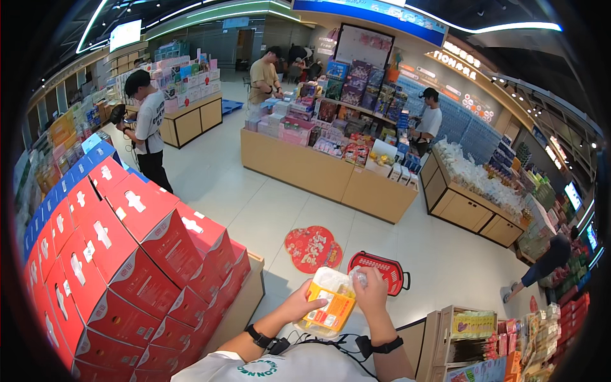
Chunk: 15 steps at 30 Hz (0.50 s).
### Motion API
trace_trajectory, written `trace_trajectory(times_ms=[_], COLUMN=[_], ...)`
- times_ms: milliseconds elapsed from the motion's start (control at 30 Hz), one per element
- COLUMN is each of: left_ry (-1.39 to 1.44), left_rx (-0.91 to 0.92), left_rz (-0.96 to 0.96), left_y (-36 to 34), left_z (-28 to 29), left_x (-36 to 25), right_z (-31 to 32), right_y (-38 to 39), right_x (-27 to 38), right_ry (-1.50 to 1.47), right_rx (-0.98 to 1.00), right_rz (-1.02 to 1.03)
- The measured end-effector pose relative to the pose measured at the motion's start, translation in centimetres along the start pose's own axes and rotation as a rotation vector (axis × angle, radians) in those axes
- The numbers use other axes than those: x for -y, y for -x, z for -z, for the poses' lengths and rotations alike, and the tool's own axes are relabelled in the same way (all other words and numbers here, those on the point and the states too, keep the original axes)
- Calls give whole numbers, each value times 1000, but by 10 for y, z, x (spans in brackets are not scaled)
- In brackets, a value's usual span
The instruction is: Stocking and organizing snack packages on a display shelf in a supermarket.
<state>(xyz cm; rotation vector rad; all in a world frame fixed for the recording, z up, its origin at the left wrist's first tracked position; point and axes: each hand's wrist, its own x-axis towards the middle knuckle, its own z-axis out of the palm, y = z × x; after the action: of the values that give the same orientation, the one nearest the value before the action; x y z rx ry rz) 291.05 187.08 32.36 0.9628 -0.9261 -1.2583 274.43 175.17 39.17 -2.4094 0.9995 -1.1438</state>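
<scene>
In front of my chest is a clear plastic tub (334, 308) with a yellow and white paper band around it, tilted toward me. My left hand (296, 304) grips it from the left side, with the thumb over the band. At the tub's upper right corner, my right hand (372, 290) is closed, its fingers pinching a small crumpled piece of clear plastic (361, 277). Whether that plastic is joined to the tub cannot be made out. Black bands circle both my wrists, with cables running between them.
A red shopping basket (380, 270) stands on the floor just beyond my hands, beside a red floor sticker (314, 249). Stacked red cartons (153, 254) rise on my left. Ahead is a wooden display counter (318, 170); a shelf rack (445, 331) stands at right. Several people are farther off.
</scene>
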Motion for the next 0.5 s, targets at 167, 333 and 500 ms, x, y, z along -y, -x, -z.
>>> trace_trajectory(times_ms=[167,333,500], left_ry=[31,89,658], left_rx=[-75,-140,17], left_rz=[-34,12,267], left_y=[0,-1,-2], left_z=[-3,6,-1], left_x=[11,31,25], right_z=[-13,-31,-35], right_y=[-9,-5,5], right_x=[16,27,40], right_ry=[-97,13,-88], right_rx=[93,125,110], right_rz=[6,34,81])
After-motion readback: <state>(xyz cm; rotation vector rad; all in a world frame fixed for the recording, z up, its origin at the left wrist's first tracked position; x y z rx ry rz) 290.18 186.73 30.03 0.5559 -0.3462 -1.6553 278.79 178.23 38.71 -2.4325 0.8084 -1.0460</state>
